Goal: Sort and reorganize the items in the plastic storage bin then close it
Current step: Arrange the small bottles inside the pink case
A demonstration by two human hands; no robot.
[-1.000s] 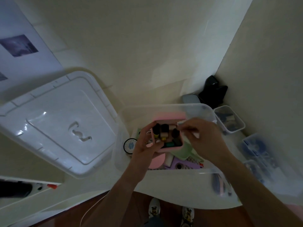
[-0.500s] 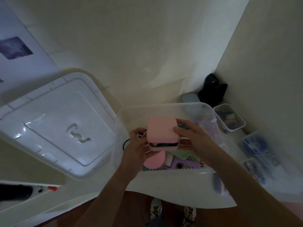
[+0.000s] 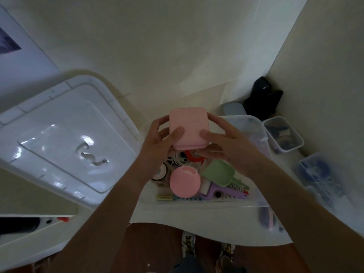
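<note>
Nearest us, below our forearms, the clear plastic storage bin (image 3: 254,203) stands open on the white table (image 3: 197,231). Inside it, just under our fingers, lie a round pink case (image 3: 184,183), a green scoop (image 3: 218,175), a purple comb-like piece (image 3: 222,192) and a tangle of white rings (image 3: 177,159) with something red among them.

Above that heap, we hold a pink square box (image 3: 188,129), its lid down, between both hands. Our left hand (image 3: 157,148) curls round its left side, thumb pressed on the lid and fingertips wrapping the far left corner. Our right hand (image 3: 230,146) grips the right side the same way, thumb on the lid, fingers round the far right corner and under the base.

Well to the left of our left fingers the bin's white lid (image 3: 59,138) lies flat. To the right of our right fingers sit a small clear container (image 3: 283,136) and, nearer, blurred containers with blue contents (image 3: 317,172). Beyond our fingertips, a grey lidded box (image 3: 233,109) and a black object (image 3: 264,99) sit in the corner.
</note>
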